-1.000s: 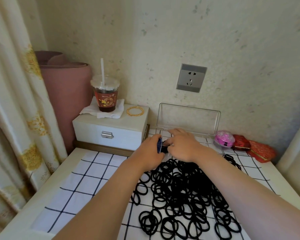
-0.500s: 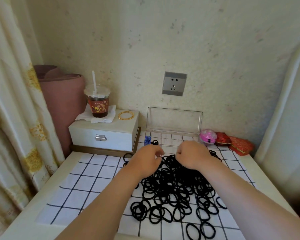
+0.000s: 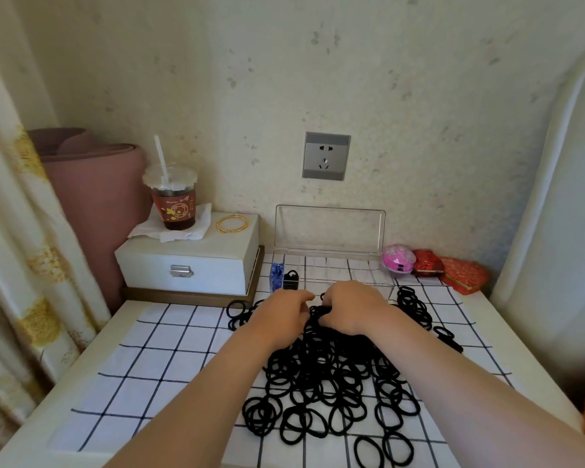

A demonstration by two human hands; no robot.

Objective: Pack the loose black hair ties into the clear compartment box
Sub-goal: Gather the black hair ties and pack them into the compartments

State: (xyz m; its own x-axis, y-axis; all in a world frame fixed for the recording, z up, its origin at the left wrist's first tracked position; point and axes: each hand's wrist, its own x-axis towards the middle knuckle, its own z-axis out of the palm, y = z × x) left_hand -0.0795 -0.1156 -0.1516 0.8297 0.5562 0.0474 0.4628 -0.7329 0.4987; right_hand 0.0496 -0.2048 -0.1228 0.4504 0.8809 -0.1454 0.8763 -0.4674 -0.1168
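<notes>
Hands (image 3: pixel 282 314) (image 3: pixel 350 309) grip hair ties (image 3: pixel 321 376) nr box (image 3: pixel 330 228).

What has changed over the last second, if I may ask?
The left hand and right hand drew back from the clear box toward the person, onto the far edge of the hair ties; the right hand curls into them. The black bundle they held at the box now sits released in its second compartment from the left. Cup and bangle stayed put.

Both forearms bare, reaching fwd from bottom edge, converging. L hand (image 3: pixel 281 315) & R hand (image 3: pixel 350 309) palm-down, side by side, nearly touching. Fingers (image 3: pixel 299 296) on both curl downward; can't tell grip, tips hidden under knuckles.
</notes>
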